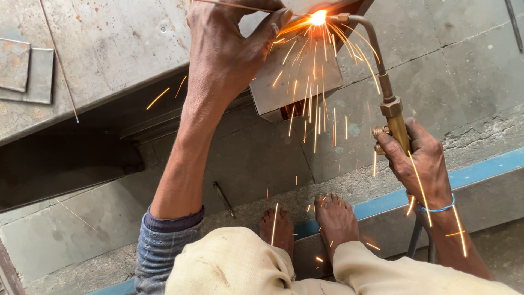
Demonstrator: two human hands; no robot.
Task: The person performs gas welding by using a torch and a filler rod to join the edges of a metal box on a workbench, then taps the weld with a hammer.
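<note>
My right hand point(417, 161) grips the brass handle of a gas torch point(388, 93). Its curved neck reaches up and left to a bright flame point(318, 17) at the top edge of a grey sheet-metal box point(297, 82). Orange sparks rain down from the flame. My left hand point(232, 46) is closed on a thin filler rod point(229, 5) that points at the flame, and rests over the box's left side. The box sits against the edge of a large steel plate point(109, 43).
A thin loose rod point(60, 63) and two small flat plates point(24, 71) lie on the steel plate at left. My bare feet point(314, 221) stand on the concrete floor beside a blue-striped kerb point(480, 172). Torch hoses point(423, 240) hang below my right wrist.
</note>
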